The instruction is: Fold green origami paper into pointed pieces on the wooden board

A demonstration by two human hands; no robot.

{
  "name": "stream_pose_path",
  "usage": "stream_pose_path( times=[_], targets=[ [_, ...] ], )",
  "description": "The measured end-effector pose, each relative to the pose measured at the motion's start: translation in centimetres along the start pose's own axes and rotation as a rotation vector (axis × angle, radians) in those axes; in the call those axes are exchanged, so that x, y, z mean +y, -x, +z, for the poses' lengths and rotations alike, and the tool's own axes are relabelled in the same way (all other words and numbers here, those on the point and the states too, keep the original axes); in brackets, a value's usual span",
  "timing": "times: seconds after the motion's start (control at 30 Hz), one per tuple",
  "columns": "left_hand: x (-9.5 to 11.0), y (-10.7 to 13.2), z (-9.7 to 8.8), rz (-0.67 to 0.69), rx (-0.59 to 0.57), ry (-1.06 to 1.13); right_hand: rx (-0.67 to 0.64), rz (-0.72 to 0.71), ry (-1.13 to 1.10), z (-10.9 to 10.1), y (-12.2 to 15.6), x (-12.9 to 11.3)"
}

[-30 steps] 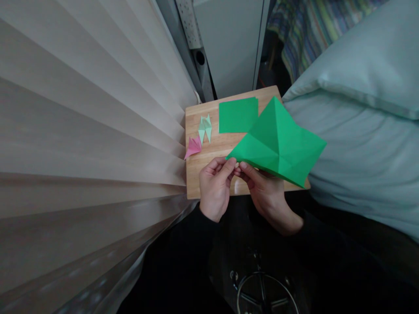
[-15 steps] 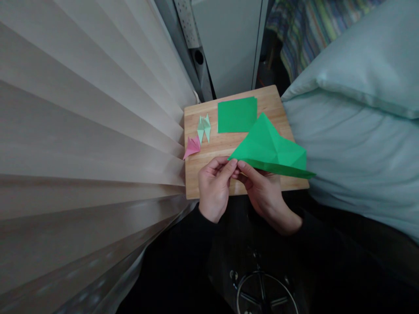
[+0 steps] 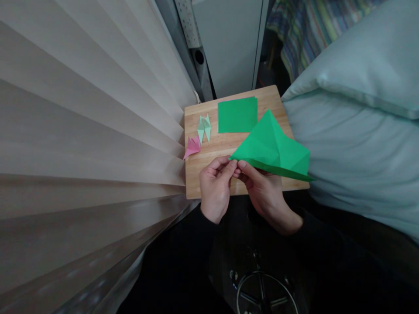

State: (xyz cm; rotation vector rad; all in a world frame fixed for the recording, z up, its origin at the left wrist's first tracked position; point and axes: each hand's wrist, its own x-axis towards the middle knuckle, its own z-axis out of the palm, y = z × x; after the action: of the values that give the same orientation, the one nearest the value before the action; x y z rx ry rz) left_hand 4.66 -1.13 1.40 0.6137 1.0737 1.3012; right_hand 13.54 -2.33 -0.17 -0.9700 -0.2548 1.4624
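A creased sheet of green origami paper [image 3: 266, 141] is held up over the front of a small wooden table [image 3: 209, 174]. My left hand [image 3: 216, 185] pinches its near left corner between thumb and fingers. Close beside it, my right hand [image 3: 263, 187] grips the near edge, thumb on top and fingers beneath, partly hidden. The paper fans out to the right with a raised fold and a peak at the far side. Beyond it lies a stack of flat green paper [image 3: 237, 114], one corner overlapped in view by the held sheet.
On the table's left side sit a pale green folded paper piece [image 3: 204, 127] and a pink folded one [image 3: 192, 147]. A pleated curtain [image 3: 98, 148] borders the left. Pale blue bedding [image 3: 356, 144] rises at the right. A grey cabinet [image 3: 231, 43] stands behind.
The green sheet has tilted slightly, its peak shifting a little right and away, its right end dipping slightly. Both hands keep their pinch and have barely moved.
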Motion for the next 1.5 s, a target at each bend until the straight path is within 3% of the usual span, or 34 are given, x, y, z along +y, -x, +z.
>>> stream_pose_path(
  times=[0.37,0.87,1.17,1.5],
  targets=[
    [0.1,0.2,0.2,0.017,0.044,-0.008,0.007,-0.041,0.110,-0.6,0.0,0.6],
    [0.7,0.3,0.1,0.014,0.086,0.067,-0.005,-0.040,0.063,-0.3,-0.2,0.2],
    [0.5,0.3,0.5,0.039,0.041,0.034,-0.019,-0.075,0.089,-0.5,-0.3,0.2],
    [0.0,0.1,0.0,0.095,0.027,-0.048,-0.060,-0.017,-0.031,0.2,-0.1,-0.6]
  ],
)
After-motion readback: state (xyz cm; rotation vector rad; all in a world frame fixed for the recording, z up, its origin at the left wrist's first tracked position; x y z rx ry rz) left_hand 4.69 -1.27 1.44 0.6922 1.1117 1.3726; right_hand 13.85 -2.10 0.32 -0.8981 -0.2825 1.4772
